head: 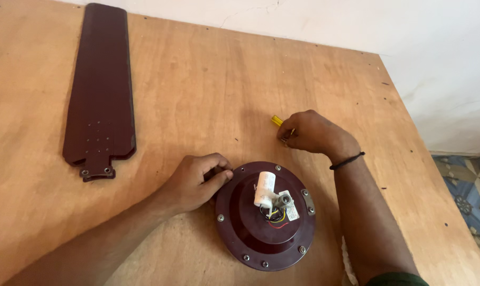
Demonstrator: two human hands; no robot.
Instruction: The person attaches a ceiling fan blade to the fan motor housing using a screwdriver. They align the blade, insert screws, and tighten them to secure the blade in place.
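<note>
1 maroon fan motor housing (265, 217) lies on the plywood counter (197, 95), its white capacitor (265, 188) facing up. The left hand (195, 181) pinches its rim. The right hand (310, 132), just beyond, closes on a yellow-handled tool (276, 121), probably a screwdriver. 1 maroon fan blade (100, 90) lies well apart.

Soft even daylight, warm cast, faint shadows beside the arms, sharp focus, slight wide-angle stretch at edges

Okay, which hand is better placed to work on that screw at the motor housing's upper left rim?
Likely the left hand: its fingertips already pinch at the maroon motor housing rim there. The right hand sits away on the wooden table, closed around a yellow-handled tool.
</note>
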